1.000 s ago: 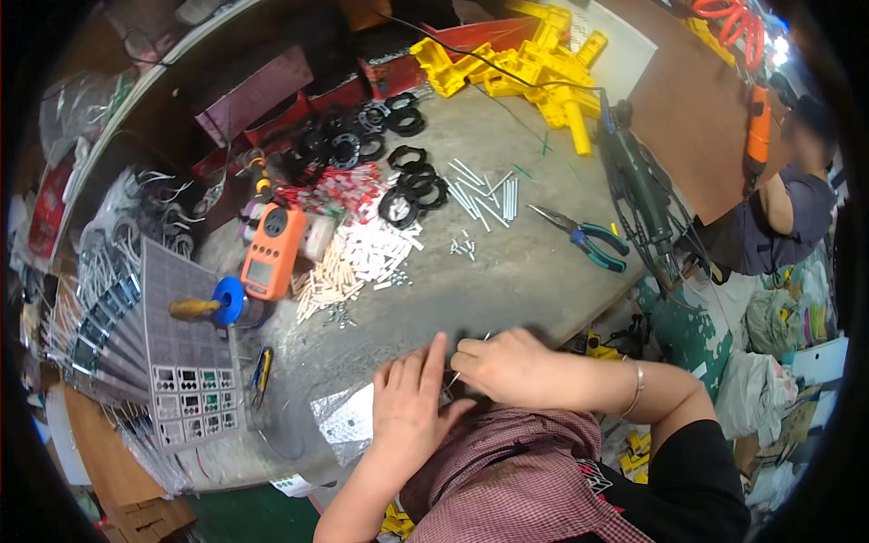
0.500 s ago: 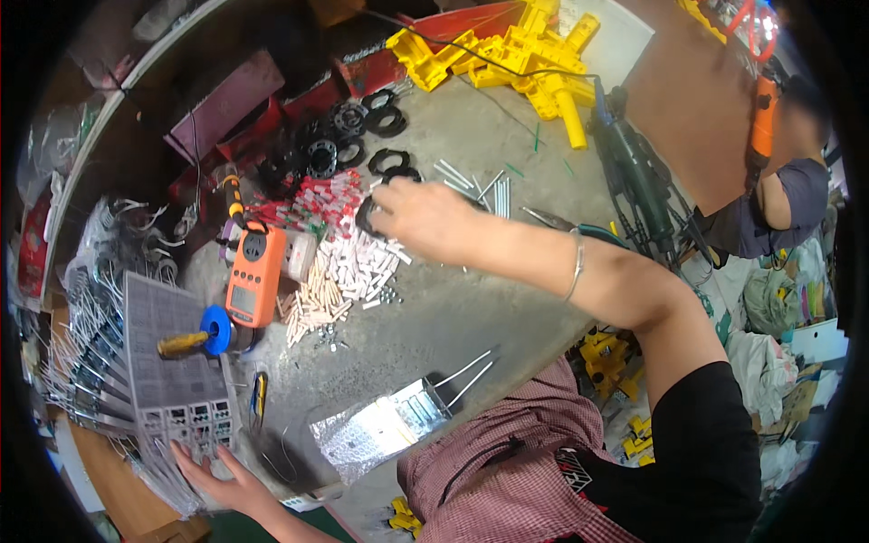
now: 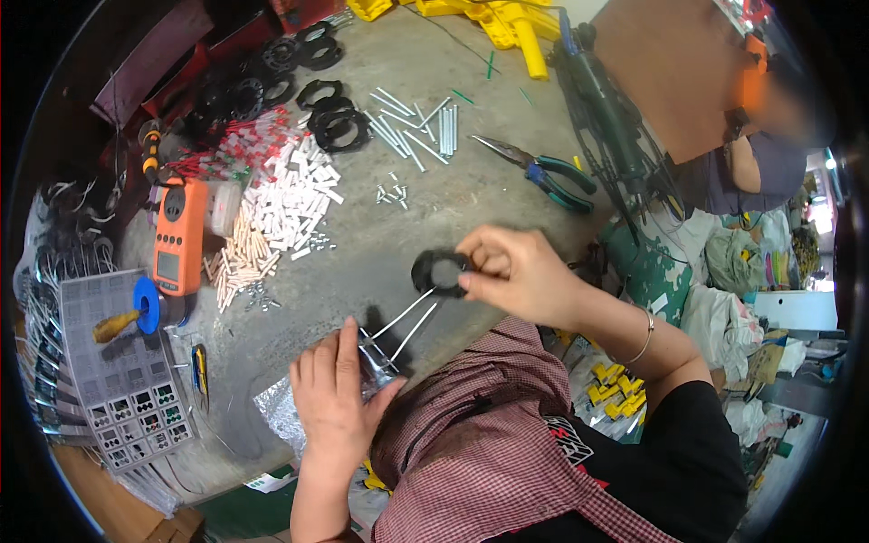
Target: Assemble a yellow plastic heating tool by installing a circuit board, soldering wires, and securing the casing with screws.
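Observation:
My right hand point(image 3: 520, 276) pinches a black plastic ring point(image 3: 423, 271) between thumb and fingertips, above the near part of the table. Just below the ring, two white wire leads point(image 3: 409, 317) reach up from a silver metal piece point(image 3: 377, 360); one tip overlaps the ring's lower edge, and I cannot tell whether it passes through. My left hand point(image 3: 330, 398) closes over the metal piece, thumb on its near side and fingers across its top. Shiny silver wrapping point(image 3: 279, 412) shows under that hand. The palm hides most of the metal piece.
Black rings point(image 3: 337, 127), long screws point(image 3: 448, 127), short screws point(image 3: 392, 192) and pliers point(image 3: 534, 170) lie farther out. White sleeves point(image 3: 290, 199), an orange meter point(image 3: 178, 240) and a blue spool point(image 3: 147, 303) stand left. A power tool point(image 3: 611, 127) lies right; another person's arm point(image 3: 744, 163) is beyond.
My right hand has come back from the pile of black rings with one ring. My left hand has moved right from the parts chart onto the silver metal piece. The view has shifted.

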Action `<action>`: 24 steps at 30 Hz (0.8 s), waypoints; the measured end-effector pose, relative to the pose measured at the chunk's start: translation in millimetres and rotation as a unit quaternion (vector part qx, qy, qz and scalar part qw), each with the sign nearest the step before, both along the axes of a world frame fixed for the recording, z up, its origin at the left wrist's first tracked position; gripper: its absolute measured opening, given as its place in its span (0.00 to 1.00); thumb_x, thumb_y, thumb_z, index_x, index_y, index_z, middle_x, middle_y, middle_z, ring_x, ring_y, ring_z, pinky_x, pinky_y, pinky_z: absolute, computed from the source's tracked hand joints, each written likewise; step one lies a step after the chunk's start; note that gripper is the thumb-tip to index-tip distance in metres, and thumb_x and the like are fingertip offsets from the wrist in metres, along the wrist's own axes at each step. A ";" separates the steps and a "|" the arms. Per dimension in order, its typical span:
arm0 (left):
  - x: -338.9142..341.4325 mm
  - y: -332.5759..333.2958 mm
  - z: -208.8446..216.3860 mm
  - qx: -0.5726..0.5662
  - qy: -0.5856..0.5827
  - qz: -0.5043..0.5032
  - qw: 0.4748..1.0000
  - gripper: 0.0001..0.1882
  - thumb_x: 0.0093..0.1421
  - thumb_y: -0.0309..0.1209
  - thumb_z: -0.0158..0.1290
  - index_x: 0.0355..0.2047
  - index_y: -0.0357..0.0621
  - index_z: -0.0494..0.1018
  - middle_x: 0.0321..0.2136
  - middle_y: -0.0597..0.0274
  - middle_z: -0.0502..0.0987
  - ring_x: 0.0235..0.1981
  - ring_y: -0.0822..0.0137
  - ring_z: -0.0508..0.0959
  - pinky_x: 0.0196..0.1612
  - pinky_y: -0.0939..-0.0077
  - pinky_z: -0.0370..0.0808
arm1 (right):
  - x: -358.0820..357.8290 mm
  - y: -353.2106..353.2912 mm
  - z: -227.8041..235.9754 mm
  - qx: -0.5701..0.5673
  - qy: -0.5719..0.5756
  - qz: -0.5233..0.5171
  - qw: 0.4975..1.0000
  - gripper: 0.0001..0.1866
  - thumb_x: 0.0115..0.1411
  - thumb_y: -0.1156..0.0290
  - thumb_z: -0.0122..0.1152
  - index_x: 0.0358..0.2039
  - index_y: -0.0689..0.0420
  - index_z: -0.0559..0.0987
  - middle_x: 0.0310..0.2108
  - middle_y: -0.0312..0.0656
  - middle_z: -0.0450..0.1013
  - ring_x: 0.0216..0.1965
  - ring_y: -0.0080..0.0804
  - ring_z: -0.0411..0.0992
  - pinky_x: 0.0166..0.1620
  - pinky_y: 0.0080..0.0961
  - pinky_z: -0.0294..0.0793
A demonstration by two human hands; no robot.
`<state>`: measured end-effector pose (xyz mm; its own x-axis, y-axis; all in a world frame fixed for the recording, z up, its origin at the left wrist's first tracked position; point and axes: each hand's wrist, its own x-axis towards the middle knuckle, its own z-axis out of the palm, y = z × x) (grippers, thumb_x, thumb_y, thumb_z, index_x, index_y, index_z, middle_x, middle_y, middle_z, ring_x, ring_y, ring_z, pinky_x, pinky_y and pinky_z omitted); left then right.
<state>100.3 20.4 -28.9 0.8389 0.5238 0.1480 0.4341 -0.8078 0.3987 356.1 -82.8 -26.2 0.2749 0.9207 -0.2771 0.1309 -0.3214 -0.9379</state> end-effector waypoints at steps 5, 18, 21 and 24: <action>20.0 -2.4 11.0 0.021 0.011 0.014 1.000 0.49 0.35 0.36 0.71 0.60 0.38 0.65 0.44 0.50 0.72 0.42 0.49 0.70 0.47 0.57 0.66 | -21.8 -5.2 1.5 0.020 -0.025 -0.038 0.999 0.11 0.58 0.81 0.62 0.40 0.65 0.70 0.31 0.42 0.77 0.33 0.21 0.76 0.37 0.21 0.78; 48.9 -3.7 -9.5 0.015 0.005 -0.002 1.000 0.44 0.45 0.48 0.64 0.59 0.36 0.63 0.51 0.45 0.68 0.48 0.44 0.69 0.52 0.48 0.63 | -38.1 11.5 -10.1 0.076 -0.366 0.179 0.910 0.16 0.56 0.69 0.55 0.43 0.61 0.71 0.35 0.50 0.75 0.36 0.50 0.77 0.37 0.41 0.77; 41.1 -5.1 -11.2 0.008 0.004 -0.010 1.000 0.43 0.45 0.46 0.65 0.57 0.37 0.65 0.52 0.46 0.69 0.49 0.45 0.71 0.51 0.49 0.65 | -13.4 7.7 -3.1 0.086 -0.436 0.226 0.867 0.09 0.54 0.67 0.56 0.34 0.56 0.74 0.35 0.42 0.73 0.36 0.40 0.76 0.32 0.36 0.77; 39.6 -9.7 -1.9 0.032 0.013 0.007 0.999 0.40 0.42 0.40 0.68 0.53 0.36 0.66 0.51 0.44 0.69 0.48 0.43 0.70 0.51 0.51 0.64 | 51.0 33.0 6.9 0.011 -0.603 0.187 0.776 0.06 0.49 0.71 0.57 0.29 0.53 0.77 0.29 0.41 0.75 0.32 0.38 0.78 0.27 0.37 0.78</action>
